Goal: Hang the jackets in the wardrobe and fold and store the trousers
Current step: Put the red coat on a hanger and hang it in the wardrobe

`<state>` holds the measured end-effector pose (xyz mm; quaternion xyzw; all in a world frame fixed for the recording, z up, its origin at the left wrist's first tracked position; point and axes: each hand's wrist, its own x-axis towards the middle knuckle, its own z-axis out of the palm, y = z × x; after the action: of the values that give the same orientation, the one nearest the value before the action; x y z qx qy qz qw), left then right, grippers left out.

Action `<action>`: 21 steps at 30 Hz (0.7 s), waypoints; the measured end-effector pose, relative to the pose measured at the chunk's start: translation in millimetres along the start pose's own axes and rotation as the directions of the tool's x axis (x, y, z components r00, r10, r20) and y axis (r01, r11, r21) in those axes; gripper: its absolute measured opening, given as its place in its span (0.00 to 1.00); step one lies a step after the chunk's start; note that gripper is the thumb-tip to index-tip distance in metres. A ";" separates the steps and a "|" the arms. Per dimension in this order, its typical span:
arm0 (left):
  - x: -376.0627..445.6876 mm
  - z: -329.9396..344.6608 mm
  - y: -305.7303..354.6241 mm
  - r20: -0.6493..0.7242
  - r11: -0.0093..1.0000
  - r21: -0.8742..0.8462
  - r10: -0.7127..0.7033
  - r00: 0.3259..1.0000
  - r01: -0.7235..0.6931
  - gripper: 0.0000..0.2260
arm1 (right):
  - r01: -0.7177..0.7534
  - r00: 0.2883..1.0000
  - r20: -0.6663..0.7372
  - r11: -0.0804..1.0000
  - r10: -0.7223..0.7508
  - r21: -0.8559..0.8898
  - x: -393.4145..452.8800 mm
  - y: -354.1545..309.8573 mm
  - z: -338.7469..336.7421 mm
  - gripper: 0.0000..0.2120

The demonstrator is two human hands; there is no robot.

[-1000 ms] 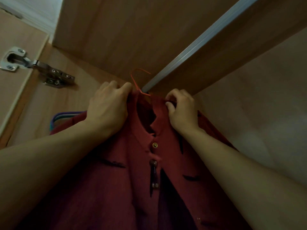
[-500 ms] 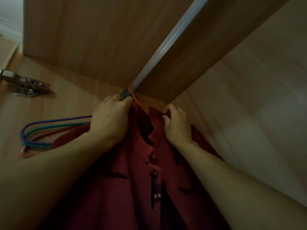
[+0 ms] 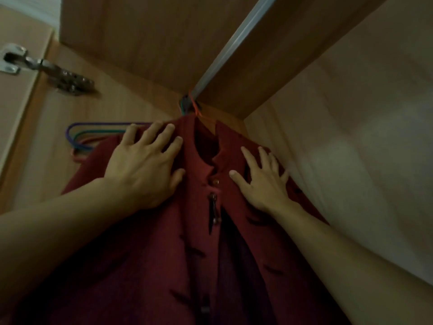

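Wooden wardrobe walls (image 3: 351, 113) close round a dark red jacket (image 3: 164, 254) hanging from an orange hanger hook (image 3: 195, 106) on the metal rail (image 3: 234, 43). Left hand (image 3: 145, 170) and right hand (image 3: 262, 181) lie flat on its shoulders, fingers spread, gripping nothing. Its hem is cut off below. Empty hangers (image 3: 77, 137), seemingly purple and green, sit just left, with a door hinge (image 3: 46, 73) beyond.

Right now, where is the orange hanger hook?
In the head view, top centre: the orange hanger hook sits over the metal rail, just above the red jacket collar.
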<state>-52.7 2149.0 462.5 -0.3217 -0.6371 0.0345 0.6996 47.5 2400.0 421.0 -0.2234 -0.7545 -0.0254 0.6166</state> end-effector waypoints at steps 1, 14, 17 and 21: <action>-12.5 0.7 3.1 0.020 1.000 0.010 0.001 1.000 -0.001 0.36 | -0.014 1.000 0.023 1.000 0.014 0.003 -11.0 4.7 2.4 0.35; -54.2 22.3 18.9 0.067 0.995 0.057 0.072 0.995 -0.076 0.40 | -0.182 0.967 0.205 0.971 0.148 0.154 -84.3 6.9 58.5 0.33; -63.8 17.1 23.3 0.129 0.994 0.039 0.099 0.987 -0.105 0.38 | -0.186 0.964 0.226 0.966 0.144 0.180 -107.4 4.1 63.9 0.32; -110.5 6.6 47.1 0.227 0.990 -0.022 0.139 0.964 -0.138 0.37 | -0.154 0.956 0.274 0.974 0.103 0.169 -152.7 7.1 61.5 0.32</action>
<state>-62.2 2138.2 343.1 -0.3615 -0.6892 0.1179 0.6168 14.9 2379.0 260.9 -0.2140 -0.8124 0.1164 0.5298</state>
